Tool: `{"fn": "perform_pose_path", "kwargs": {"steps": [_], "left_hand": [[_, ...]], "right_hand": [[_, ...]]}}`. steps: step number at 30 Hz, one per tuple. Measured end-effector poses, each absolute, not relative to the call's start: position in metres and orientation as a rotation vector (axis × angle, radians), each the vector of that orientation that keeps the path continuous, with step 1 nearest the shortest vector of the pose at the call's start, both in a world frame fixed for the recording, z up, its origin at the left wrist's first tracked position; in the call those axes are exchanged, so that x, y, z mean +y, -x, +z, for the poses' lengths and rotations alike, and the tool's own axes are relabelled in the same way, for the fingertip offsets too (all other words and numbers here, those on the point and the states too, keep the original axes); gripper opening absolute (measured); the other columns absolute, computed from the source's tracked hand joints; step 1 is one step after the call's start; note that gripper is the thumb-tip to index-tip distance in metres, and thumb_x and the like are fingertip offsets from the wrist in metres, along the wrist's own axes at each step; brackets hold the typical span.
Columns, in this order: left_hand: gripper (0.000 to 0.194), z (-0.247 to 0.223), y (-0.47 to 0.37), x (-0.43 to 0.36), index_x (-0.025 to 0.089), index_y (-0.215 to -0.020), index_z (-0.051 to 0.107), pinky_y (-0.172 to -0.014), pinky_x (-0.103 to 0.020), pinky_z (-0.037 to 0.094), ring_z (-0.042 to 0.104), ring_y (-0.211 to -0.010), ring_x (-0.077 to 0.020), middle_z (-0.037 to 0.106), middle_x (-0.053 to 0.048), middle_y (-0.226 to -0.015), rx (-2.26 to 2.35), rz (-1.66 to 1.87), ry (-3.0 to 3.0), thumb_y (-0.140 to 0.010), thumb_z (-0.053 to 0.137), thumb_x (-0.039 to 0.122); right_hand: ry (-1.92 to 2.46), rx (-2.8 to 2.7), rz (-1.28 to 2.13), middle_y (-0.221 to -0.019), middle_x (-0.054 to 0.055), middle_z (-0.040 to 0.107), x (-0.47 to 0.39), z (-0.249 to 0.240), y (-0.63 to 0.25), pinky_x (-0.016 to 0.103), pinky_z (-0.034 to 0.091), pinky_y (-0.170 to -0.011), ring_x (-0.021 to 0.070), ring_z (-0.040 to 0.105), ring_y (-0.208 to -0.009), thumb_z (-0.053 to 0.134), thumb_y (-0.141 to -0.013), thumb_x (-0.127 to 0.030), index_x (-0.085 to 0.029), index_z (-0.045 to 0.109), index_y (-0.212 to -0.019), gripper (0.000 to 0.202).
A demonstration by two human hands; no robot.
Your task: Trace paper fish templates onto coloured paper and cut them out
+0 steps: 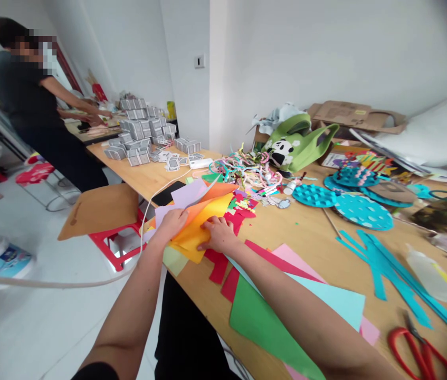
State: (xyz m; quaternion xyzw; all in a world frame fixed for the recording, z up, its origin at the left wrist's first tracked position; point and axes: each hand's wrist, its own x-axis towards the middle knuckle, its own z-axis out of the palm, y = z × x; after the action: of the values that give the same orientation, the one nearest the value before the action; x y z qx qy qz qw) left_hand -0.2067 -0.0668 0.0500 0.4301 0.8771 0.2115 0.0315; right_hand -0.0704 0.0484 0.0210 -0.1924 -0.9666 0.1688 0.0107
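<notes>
Wooden table (282, 232): spanning centre and right of the frame, bearing the paper. Green sheet (263, 330), lower centre: lying along the table's near edge, presumably for easy reach. Yellow sheet (189, 240), centre: slanting, its long axis seemingly running lower left to upper right, its raised end pointing upper right. Right hand (220, 236): resting on the yellow sheet, fingers spreading apart, probably steadying it. Left hand (172, 224): touching the sheets' left side, probably keeping layers parted; whether it is pinching, I cannot tell.

Bare left forearm (138, 295) stretched forward, left hand (173, 225) closed in a grip, bare right forearm (282, 303) angled inward, right hand (220, 235) facing down, loosely splayed, just beside the left.
</notes>
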Motion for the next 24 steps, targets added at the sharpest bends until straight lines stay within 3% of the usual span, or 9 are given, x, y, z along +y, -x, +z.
{"fn": "perform_pose_path", "kwargs": {"steps": [3,6,10,14,16,18,21,24], "left_hand": [[0.038,0.05,0.208,-0.068,0.017,-0.066,0.061,-0.066,-0.028,0.038,0.058,-0.071,-0.0192,0.065,-0.007,-0.071,2.719,0.689,-1.28,-0.091,0.035,0.026],[0.038,0.05,0.209,-0.069,0.017,-0.066,0.061,-0.064,-0.028,0.037,0.057,-0.071,-0.0191,0.064,-0.006,-0.07,2.735,0.726,-1.236,-0.091,0.034,0.027],[0.039,0.048,0.209,-0.071,0.017,-0.067,0.061,-0.065,-0.028,0.036,0.058,-0.073,-0.0194,0.065,-0.006,-0.073,2.749,0.763,-1.202,-0.091,0.033,0.027],[0.039,0.046,0.208,-0.07,0.017,-0.067,0.062,-0.068,-0.028,0.037,0.059,-0.076,-0.0202,0.066,-0.007,-0.075,2.741,0.755,-1.2,-0.091,0.033,0.028],[0.039,0.046,0.207,-0.069,0.017,-0.068,0.063,-0.069,-0.028,0.038,0.059,-0.077,-0.0209,0.067,-0.008,-0.076,2.737,0.741,-1.202,-0.091,0.033,0.028],[0.039,0.046,0.206,-0.069,0.017,-0.068,0.063,-0.07,-0.029,0.038,0.059,-0.078,-0.0214,0.067,-0.009,-0.077,2.731,0.732,-1.212,-0.091,0.033,0.029],[0.04,0.048,0.205,-0.07,0.017,-0.068,0.062,-0.071,-0.029,0.039,0.059,-0.078,-0.0217,0.067,-0.009,-0.078,2.717,0.729,-1.231,-0.091,0.032,0.03],[0.039,0.048,0.205,-0.072,0.017,-0.067,0.06,-0.071,-0.029,0.04,0.059,-0.077,-0.0213,0.066,-0.008,-0.076,2.713,0.735,-1.234,-0.091,0.032,0.03]], "right_hand": [[0.617,-2.955,0.469,-0.116,0.009,0.058,0.046,0.02,0.074,0.046,0.034,-0.093,0.0294,0.047,-0.109,0.067,-0.074,-0.056,-0.025,0.066,-0.108,0.046],[0.622,-2.882,0.43,-0.115,0.011,0.058,0.044,0.022,0.076,0.043,0.035,-0.093,0.0284,0.047,-0.11,0.061,-0.084,-0.041,-0.021,0.065,-0.108,0.032],[0.725,-2.716,0.39,-0.126,0.018,0.051,0.049,0.026,0.078,0.044,0.032,-0.098,0.0305,0.042,-0.119,0.058,-0.085,-0.024,-0.014,0.052,-0.123,0.039],[1.096,-2.3,1.078,-0.121,0.018,0.057,0.063,0.024,0.087,0.041,0.04,-0.096,0.0306,0.051,-0.117,0.071,-0.075,-0.034,-0.015,0.053,-0.111,0.045],[1.207,-2.151,1.42,-0.099,0.016,0.067,0.068,0.02,0.094,0.038,0.05,-0.083,0.0288,0.064,-0.098,0.073,-0.073,-0.041,-0.015,0.057,-0.095,0.038],[1.244,-2.089,1.625,-0.074,0.012,0.068,0.072,0.017,0.102,0.034,0.055,-0.066,0.0248,0.069,-0.072,0.065,-0.078,-0.051,-0.014,0.056,-0.084,0.038],[1.272,-1.904,1.878,-0.064,0.01,0.066,0.074,0.014,0.11,0.031,0.056,-0.053,0.0194,0.066,-0.053,0.041,-0.088,-0.064,-0.013,0.054,-0.089,0.052],[1.298,-1.748,2.0,-0.063,0.009,0.066,0.075,0.012,0.114,0.031,0.057,-0.048,0.019,0.065,-0.05,0.046,-0.087,-0.062,-0.012,0.051,-0.099,0.052]]}}
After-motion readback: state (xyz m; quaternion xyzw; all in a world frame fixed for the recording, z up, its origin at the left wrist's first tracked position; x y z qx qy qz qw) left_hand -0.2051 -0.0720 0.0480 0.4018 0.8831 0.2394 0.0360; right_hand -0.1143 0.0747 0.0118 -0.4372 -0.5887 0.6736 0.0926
